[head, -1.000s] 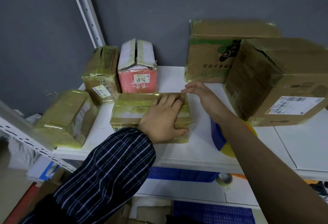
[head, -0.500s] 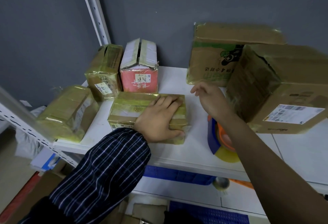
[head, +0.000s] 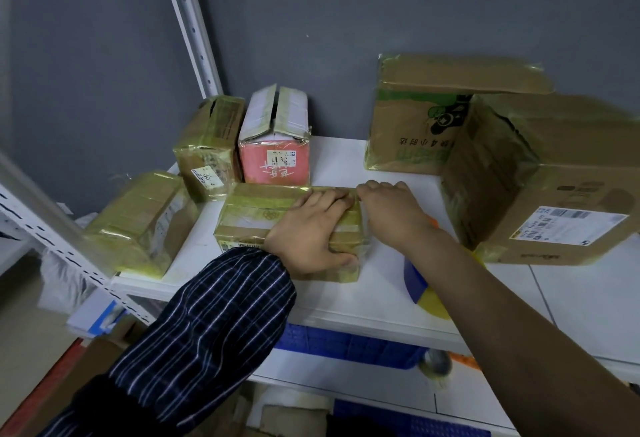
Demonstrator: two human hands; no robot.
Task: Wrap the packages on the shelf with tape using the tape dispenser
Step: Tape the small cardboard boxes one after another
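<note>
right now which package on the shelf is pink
The pink box with white top flaps, at the back beside a small taped brown box; the other packages are brown cardboard.

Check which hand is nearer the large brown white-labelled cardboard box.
Right. The right hand is just left of the large box; left hand farther left, on the flat taped package.

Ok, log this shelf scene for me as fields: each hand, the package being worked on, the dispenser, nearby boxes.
left hand: flat on top of the middle package
right hand: at that package's far right corner, fingers curled, grip unclear
tape dispenser: blue and yellow, on the shelf under the right forearm, unheld
pink box: behind the middle package, top flaps parted
labelled box: right of the hands
</note>
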